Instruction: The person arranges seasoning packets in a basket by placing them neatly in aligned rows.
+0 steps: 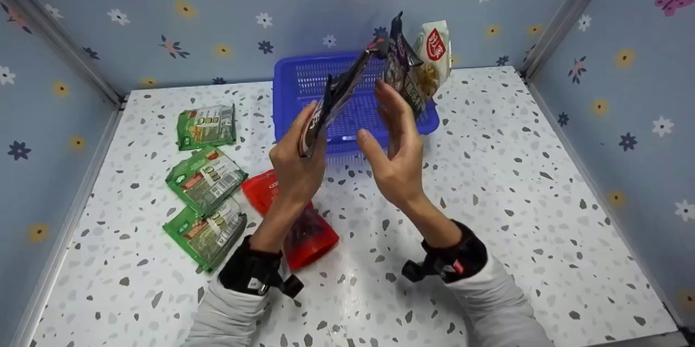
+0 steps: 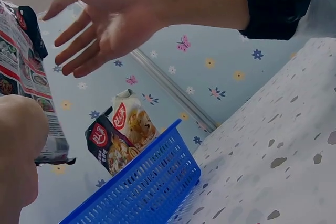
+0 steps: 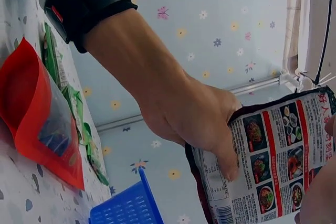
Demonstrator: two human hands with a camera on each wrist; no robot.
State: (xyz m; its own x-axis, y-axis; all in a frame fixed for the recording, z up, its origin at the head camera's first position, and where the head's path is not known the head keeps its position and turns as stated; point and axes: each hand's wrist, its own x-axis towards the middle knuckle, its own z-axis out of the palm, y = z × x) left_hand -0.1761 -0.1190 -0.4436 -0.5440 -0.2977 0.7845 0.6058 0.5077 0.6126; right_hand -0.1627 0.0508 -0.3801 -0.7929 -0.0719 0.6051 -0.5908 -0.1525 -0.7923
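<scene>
Dark food packet (image 3: 273, 153) was aloft, tilted, nearly edge-on in the head view, where it overlapped the blue basket (image 1: 282, 97). Left hand (image 1: 301, 165) was clamped round one side near the lower end, one digit showing on the printed face. Right hand (image 1: 399, 157) held nothing: fingers and thumb spread apart, off the packet. Judged fairly light, film probably slick, body flat with some give; crumpling seemed likelier than breaking. Broad hold along the sides looked best, clear of the end seals. Second dark packet (image 1: 400, 67) and white packet (image 1: 434, 62) stood at the basket's right end, tops above the rim; more room lay leftward inside. Red pouch (image 1: 310, 241) and green packets (image 1: 207, 180) crowded the table's left; wide speckled stretch ran right.
</scene>
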